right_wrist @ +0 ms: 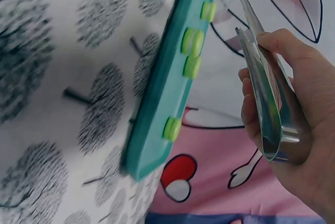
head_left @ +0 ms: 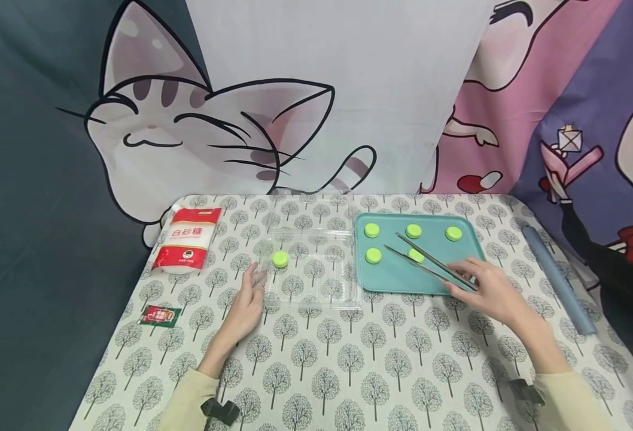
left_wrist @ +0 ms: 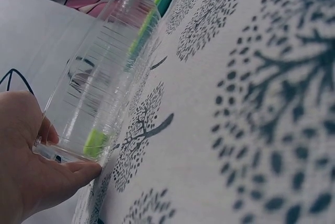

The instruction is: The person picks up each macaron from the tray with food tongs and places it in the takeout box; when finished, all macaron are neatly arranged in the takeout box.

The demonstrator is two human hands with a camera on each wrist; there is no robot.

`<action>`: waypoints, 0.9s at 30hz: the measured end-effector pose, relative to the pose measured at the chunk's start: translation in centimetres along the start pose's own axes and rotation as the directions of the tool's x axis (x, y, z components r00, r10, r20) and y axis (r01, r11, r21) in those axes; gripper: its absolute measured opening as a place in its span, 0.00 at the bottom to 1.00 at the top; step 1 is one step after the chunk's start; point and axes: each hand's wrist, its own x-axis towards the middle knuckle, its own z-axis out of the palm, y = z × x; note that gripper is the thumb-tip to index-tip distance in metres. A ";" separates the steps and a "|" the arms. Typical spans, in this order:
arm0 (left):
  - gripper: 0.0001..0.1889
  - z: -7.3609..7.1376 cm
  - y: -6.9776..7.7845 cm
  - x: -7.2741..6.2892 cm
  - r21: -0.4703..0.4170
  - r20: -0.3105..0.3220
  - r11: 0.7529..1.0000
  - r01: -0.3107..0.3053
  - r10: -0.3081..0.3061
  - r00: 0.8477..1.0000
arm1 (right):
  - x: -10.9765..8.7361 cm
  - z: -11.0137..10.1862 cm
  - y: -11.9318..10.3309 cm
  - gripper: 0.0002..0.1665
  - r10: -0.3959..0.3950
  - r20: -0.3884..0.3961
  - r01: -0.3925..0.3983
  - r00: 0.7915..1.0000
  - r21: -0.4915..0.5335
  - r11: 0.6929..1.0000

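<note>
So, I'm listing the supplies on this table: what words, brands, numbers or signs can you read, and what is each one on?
"白砂糖": on the bag; the rest of its print is too small to read.
Packet: its markings are too small and blurred to read.
I can make out no other text in any view.
</note>
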 end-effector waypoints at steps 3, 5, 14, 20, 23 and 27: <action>0.32 0.0 0.0 0.0 0.003 -0.002 1.000 -0.003 0.003 1.000 | -0.8 -0.3 0.5 0.22 0.017 -0.005 -0.017 1.000 -0.019 1.000; 0.32 0.0 0.0 0.0 0.001 -0.002 1.000 -0.003 0.003 1.000 | -1.3 -0.5 0.9 0.23 0.028 -0.005 -0.028 1.000 -0.029 0.999; 0.32 0.0 -0.1 0.1 -0.011 0.007 1.000 0.006 -0.006 1.000 | -2.9 -0.9 1.6 0.24 0.055 0.002 -0.055 0.998 -0.041 0.998; 0.32 0.0 -0.3 0.0 -0.011 0.005 1.000 0.002 -0.002 1.000 | -3.6 -0.8 2.0 0.24 0.072 0.012 -0.071 0.997 -0.051 0.996; 0.32 -0.1 -0.3 0.0 -0.009 0.008 1.000 0.000 0.000 1.000 | -3.9 -0.6 2.1 0.23 0.086 0.026 -0.084 0.996 -0.060 0.995; 0.32 -0.1 -0.3 0.0 -0.009 0.013 1.000 -0.003 0.003 1.000 | -4.1 -0.4 2.3 0.22 0.094 0.025 -0.092 0.995 -0.059 0.994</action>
